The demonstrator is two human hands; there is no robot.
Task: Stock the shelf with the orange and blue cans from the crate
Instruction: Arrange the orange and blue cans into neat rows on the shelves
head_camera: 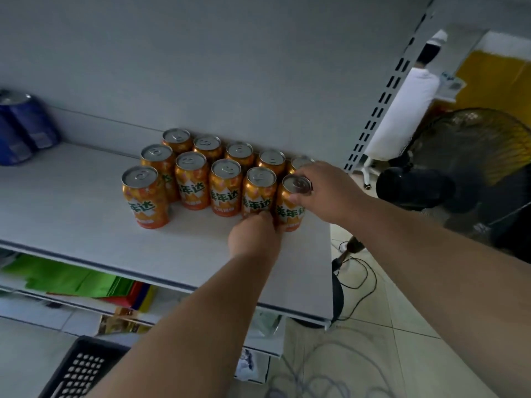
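right hand (324, 191) grips top of end orange can (290, 208) on shelf (86, 225); left hand (253, 237) fingers curled at its base.

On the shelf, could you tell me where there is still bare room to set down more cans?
The shelf is bare between the blue cans and the orange cans, and along its front edge. It is crowded at the right end, where both hands hold cans.
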